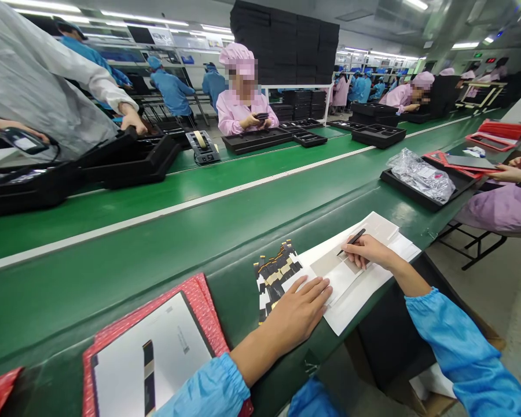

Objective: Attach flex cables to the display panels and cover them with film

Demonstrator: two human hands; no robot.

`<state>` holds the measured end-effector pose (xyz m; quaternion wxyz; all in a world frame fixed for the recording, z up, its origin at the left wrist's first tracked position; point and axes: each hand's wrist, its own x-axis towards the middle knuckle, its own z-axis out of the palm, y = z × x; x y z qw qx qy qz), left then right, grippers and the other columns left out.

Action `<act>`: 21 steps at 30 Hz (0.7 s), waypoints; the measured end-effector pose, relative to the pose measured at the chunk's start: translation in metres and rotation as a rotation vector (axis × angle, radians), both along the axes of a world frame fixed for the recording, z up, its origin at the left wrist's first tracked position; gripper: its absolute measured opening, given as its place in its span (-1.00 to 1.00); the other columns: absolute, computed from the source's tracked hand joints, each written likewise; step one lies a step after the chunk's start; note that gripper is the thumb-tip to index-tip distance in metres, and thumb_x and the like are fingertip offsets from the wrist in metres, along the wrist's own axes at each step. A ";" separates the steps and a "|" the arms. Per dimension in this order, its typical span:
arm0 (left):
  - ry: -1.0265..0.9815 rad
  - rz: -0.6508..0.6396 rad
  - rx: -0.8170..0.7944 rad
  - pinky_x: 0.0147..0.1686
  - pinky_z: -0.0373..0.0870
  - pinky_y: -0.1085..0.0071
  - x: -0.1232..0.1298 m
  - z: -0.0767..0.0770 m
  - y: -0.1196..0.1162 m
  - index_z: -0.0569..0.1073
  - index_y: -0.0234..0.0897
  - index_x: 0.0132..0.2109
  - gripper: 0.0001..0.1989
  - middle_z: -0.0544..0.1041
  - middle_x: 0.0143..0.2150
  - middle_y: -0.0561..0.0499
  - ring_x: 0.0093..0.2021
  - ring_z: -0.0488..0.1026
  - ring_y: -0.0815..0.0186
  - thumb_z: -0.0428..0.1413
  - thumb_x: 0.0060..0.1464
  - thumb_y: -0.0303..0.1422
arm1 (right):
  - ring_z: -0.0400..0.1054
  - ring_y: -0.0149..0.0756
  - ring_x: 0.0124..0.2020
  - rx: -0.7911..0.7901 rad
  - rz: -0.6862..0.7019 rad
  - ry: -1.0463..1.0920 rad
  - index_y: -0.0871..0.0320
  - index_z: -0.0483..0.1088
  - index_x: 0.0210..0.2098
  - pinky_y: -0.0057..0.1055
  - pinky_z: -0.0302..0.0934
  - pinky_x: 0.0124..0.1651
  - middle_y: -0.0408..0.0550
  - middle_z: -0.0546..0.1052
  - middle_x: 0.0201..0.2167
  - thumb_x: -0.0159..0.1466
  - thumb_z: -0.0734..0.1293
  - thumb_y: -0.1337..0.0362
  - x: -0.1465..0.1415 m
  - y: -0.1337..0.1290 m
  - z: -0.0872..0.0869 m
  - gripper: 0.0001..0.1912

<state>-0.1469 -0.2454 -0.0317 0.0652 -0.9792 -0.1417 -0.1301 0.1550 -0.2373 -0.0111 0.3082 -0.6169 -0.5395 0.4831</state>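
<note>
White paper sheets (pixel 356 278) are lying at centre right of the frame on the green bench edge (pixel 178 249). Left hand (pixel 297 310) is pressing them down, fingers spread flat; right hand (pixel 367 250) is pinching dark tweezers (pixel 351 240) over them, beside a stack of black-and-gold strips (pixel 275 275).

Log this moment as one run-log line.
left hand: flat on white sheet | right hand: holds tweezers, tip on sheet | beside: component strips

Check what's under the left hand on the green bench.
The left hand lies flat on white paper sheets, beside black-and-gold strip parts. The right hand holds a black pen-like tool. Anything beneath the palm is hidden.
</note>
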 end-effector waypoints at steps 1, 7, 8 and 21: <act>-0.004 0.001 -0.009 0.29 0.44 0.30 -0.001 0.001 0.000 0.19 0.04 0.34 -0.58 0.30 0.36 0.18 0.35 0.31 0.39 -0.14 0.40 -0.19 | 0.36 -0.66 -0.75 0.008 0.018 -0.010 0.26 0.42 -0.45 -0.72 0.20 -0.65 -0.34 0.49 -0.64 0.36 0.30 0.14 0.001 0.000 -0.002 -0.65; -0.071 0.016 -0.181 0.24 0.47 0.34 0.010 0.017 0.010 0.33 0.00 0.23 -0.65 0.49 0.21 0.16 0.22 0.46 0.43 -0.16 0.42 -0.18 | 0.39 -0.64 -0.60 0.062 0.069 -0.078 0.24 0.44 -0.26 -0.66 0.33 -0.55 -0.33 0.48 -0.51 0.45 0.26 0.22 0.005 -0.003 -0.013 -0.76; -0.089 0.044 -0.193 0.22 0.49 0.36 0.017 0.020 0.016 0.34 -0.05 0.21 -0.65 0.51 0.19 0.14 0.19 0.48 0.45 -0.18 0.43 -0.19 | 0.39 -0.64 -0.59 0.078 0.068 -0.093 0.24 0.44 -0.24 -0.66 0.33 -0.55 -0.33 0.48 -0.50 0.45 0.26 0.21 0.005 -0.004 -0.014 -0.77; -0.155 0.106 -0.431 -0.05 0.46 0.69 0.095 0.025 0.096 0.40 -0.12 0.09 -0.46 0.68 -0.12 0.28 -0.08 0.60 0.72 -0.45 0.46 -0.21 | 0.45 -0.42 -0.45 0.650 0.060 -0.439 0.10 0.50 -0.27 -0.50 0.29 -0.34 -0.19 0.58 -0.42 0.31 0.36 0.21 -0.032 -0.051 0.004 -0.89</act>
